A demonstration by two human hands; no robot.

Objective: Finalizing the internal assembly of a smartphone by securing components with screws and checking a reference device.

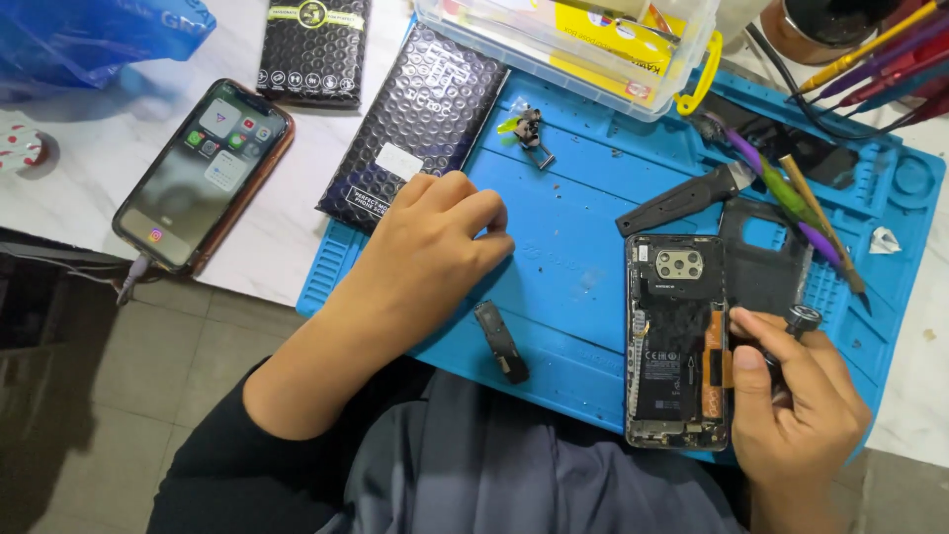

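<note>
My right hand (796, 405) is shut on a small dark screwdriver (801, 321), at the right edge of an opened phone (675, 341) that lies back-up on the blue repair mat (583, 198) with its battery and camera block exposed. My left hand (430, 252) rests on the mat with its fingers curled, fingertips down; whether it pinches something small I cannot tell. A small black phone part (500, 341) lies just below that hand. The phone's black back cover (766, 262) lies to the right of the phone.
A working phone (203, 173) with a cable lies on the white table at left. Two black bubble-wrap pouches (420, 119) lie near the mat's top left. A clear plastic box (583, 44), brushes (791, 198), a black plastic piece (677, 203) and small metal parts (529, 133) lie farther back.
</note>
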